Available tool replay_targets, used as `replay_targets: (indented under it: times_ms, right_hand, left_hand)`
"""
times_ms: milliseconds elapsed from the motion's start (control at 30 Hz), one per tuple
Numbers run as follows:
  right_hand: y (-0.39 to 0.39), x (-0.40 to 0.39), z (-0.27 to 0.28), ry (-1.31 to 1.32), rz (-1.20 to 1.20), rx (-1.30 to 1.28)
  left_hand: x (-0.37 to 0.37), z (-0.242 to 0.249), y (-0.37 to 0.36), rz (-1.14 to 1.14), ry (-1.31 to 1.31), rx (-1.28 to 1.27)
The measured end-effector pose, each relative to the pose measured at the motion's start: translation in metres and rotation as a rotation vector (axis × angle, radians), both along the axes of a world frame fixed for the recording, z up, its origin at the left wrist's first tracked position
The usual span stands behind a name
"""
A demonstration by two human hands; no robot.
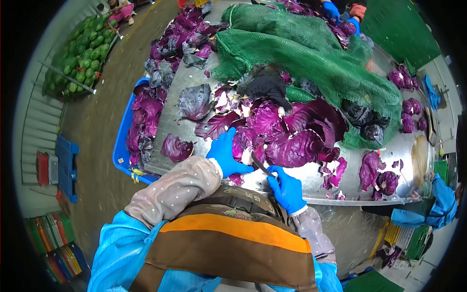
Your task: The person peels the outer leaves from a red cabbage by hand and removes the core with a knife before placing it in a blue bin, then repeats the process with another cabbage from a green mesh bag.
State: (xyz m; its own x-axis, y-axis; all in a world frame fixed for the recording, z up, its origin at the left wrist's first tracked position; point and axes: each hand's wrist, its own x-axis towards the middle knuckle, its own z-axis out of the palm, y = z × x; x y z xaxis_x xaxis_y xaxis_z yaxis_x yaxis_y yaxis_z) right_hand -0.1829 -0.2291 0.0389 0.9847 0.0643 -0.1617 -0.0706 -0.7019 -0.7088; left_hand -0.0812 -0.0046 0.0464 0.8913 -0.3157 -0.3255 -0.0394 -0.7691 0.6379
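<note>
My left hand [225, 155], in a blue glove, grips a red cabbage [241, 142] at the table's near edge, thumb and fingers spread around its side. My right hand [288, 191], also gloved in blue, is closed round a knife [261, 166]. The dark blade points up and left toward the cabbage's cut base; whether it touches cannot be made out. Loose purple leaves [294, 148] lie heaped just beyond both hands. A single curled leaf [176, 148] rests left of my left hand.
A green mesh sack [311, 63] lies across the metal table [165, 126], with dark cabbages [372, 132] at its mouth. A blue crate [120, 141] full of leaves stands at the left. Across the table are a co-worker's blue-gloved hands [332, 10]. Another person [440, 202] is at the right.
</note>
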Motion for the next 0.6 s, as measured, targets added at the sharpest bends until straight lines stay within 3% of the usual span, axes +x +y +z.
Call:
replay_targets:
  times_ms: [100, 133, 233, 267, 367, 433, 600]
  right_hand:
    - [-0.001, 0.012, -0.010, 0.124, -0.089, -0.051]
    - [0.004, 0.014, -0.031, -0.100, -0.133, 0.057]
    - [-0.002, 0.041, -0.042, 0.360, -0.700, 1.320]
    - [0.002, 0.051, -0.029, 0.211, -0.759, 1.151]
    - [0.001, 0.052, -0.007, 0.121, -0.304, 1.019]
    - [0.009, 0.053, 0.004, -0.247, -0.101, 0.600]
    - [-0.017, 0.050, 0.002, -0.058, 0.273, 0.044]
  left_hand:
    - [-0.001, -0.006, 0.001, 0.012, -0.011, 0.007]
    - [-0.003, -0.007, 0.000, 0.048, -0.029, -0.032]
    - [-0.005, -0.010, 0.003, 0.057, -0.026, -0.061]
    - [-0.009, -0.012, 0.004, 0.013, -0.064, -0.073]
    - [-0.010, -0.007, -0.002, -0.008, -0.111, -0.002]
    - [-0.001, -0.007, -0.001, -0.033, -0.069, -0.007]
    - [0.024, -0.019, 0.012, -0.198, -0.090, -0.008]
